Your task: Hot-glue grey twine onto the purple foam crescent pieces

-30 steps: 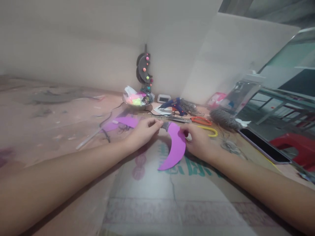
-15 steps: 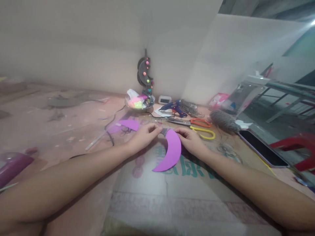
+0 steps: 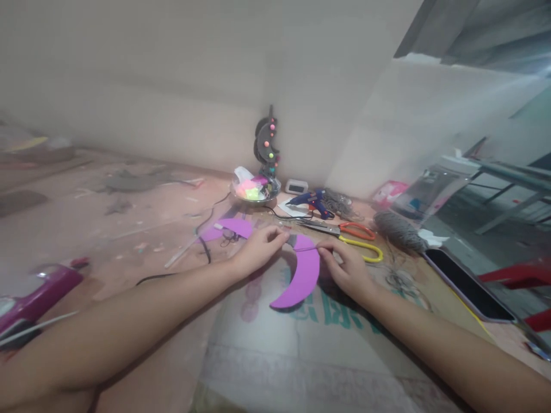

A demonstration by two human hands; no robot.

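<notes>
A purple crescent cutout (image 3: 303,275) is held over the printed cardboard, its pointed tip down and to the left. Grey yarn wraps its upper end, next to the fingers. My left hand (image 3: 264,244) is closed in a pinch on that upper end. My right hand (image 3: 344,264) is closed too, its fingertips pinching a dark strand of yarn (image 3: 305,249) that runs taut across the crescent's face. The far tip of the crescent is hidden behind the left fingers. Scissors (image 3: 344,229) with one orange and one yellow handle lie just beyond the right hand.
Beyond my hands are another purple piece (image 3: 235,228), a bowl of colourful bits (image 3: 256,195), a blue glue gun (image 3: 312,202) and a grey yarn ball (image 3: 398,229). A phone (image 3: 469,284) lies right; a magenta tool (image 3: 47,292) lies left. A decorated grey crescent (image 3: 266,143) stands behind.
My right hand has moved off the crescent's upper edge and now draws a yarn strand out to the right across it. My left hand keeps its pinch. The view has shifted slightly.
</notes>
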